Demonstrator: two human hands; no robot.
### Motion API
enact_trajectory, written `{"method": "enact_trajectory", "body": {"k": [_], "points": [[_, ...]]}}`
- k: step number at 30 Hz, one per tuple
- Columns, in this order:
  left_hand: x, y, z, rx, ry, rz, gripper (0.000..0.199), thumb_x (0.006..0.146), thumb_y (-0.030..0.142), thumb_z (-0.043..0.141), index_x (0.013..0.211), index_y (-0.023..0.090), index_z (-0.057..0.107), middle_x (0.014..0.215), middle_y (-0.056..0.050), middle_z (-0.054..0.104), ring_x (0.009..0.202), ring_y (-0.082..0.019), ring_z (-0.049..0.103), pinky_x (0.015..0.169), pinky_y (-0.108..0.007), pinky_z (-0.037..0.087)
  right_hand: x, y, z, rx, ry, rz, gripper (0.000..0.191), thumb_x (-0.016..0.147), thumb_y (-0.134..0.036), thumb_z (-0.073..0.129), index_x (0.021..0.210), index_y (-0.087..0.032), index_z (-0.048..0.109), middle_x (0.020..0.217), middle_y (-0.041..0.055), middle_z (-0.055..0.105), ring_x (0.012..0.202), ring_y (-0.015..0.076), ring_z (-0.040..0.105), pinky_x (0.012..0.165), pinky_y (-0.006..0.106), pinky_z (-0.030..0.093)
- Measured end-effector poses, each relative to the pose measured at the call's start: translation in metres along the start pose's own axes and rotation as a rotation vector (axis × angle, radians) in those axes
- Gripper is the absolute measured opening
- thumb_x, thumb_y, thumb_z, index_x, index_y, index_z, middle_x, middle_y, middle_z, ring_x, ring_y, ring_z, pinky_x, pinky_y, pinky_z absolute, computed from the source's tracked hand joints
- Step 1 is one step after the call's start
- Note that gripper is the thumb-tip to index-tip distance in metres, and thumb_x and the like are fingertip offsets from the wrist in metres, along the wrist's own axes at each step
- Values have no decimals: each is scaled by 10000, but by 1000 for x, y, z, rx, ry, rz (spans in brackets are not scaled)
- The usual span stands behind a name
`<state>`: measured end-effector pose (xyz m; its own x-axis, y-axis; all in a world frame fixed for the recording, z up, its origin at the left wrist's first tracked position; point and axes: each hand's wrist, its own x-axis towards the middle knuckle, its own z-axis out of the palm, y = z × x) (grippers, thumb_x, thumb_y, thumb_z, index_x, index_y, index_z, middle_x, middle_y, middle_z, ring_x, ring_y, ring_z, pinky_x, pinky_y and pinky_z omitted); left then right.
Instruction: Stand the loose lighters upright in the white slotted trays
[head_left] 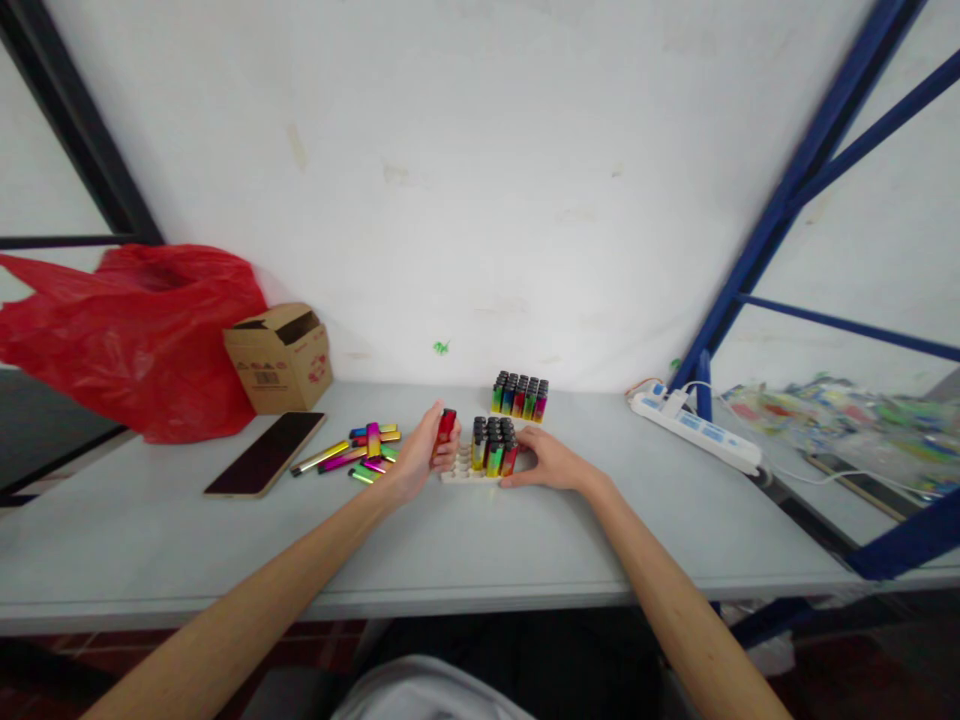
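My left hand (pixel 417 458) is closed around a red lighter (pixel 444 428), held upright just left of a white lighter tray (pixel 453 474). Open holes show in the tray's left part. Several colourful lighters (pixel 494 448) with dark tops stand upright in its right part. My right hand (pixel 551 459) grips the tray's right end, thumb at the front corner and fingers behind. Left of my left hand, a loose pile of shiny multicoloured lighters (pixel 373 442) lies on the table. Behind the tray stands a second group of upright lighters (pixel 519 396).
A phone (pixel 264 455) lies on the grey table (pixel 480 560) at left, near an open cardboard box (pixel 281 360) and a red plastic bag (pixel 157 340). A white power strip (pixel 697 432) with cables lies at right, beside a blue metal frame (pixel 780 215). A white wall stands behind.
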<state>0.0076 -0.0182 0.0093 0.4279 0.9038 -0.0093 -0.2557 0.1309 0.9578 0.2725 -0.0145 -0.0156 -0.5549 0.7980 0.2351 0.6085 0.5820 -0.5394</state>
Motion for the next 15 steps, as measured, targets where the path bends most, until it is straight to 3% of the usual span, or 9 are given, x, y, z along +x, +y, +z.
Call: {"method": "enact_trajectory", "body": {"k": [3,7,11,15], "points": [[-1,3,1,46,-35,33,513,942,722,479,853,219,518,570,82,361,432,-99,283,410,-209,279,0,1,0,-8,1,-1,634,751,-558,920,1212,-164,732,1097,100,703,974,270,620,927,411,500],[-3,6,3,301,6,198,373,930,581,613,850,231,511,609,58,488,480,-123,410,453,-231,372,1,1,1,-25,11,1,643,742,-555,927,1214,-166,729,1088,97,707,952,261,616,913,404,502],[-6,10,2,613,23,397,327,940,498,668,809,199,651,788,-20,635,749,-175,600,679,-266,509,1,-2,0,-37,18,-3,608,740,-541,932,1187,-175,743,1035,81,703,930,255,612,878,382,498],[-9,12,-1,759,-65,483,263,934,442,705,944,200,808,1017,-100,711,970,-237,665,826,-316,557,0,-4,-1,-26,18,-10,610,745,-530,931,1219,-195,745,1062,73,709,935,246,615,901,382,500]]}}
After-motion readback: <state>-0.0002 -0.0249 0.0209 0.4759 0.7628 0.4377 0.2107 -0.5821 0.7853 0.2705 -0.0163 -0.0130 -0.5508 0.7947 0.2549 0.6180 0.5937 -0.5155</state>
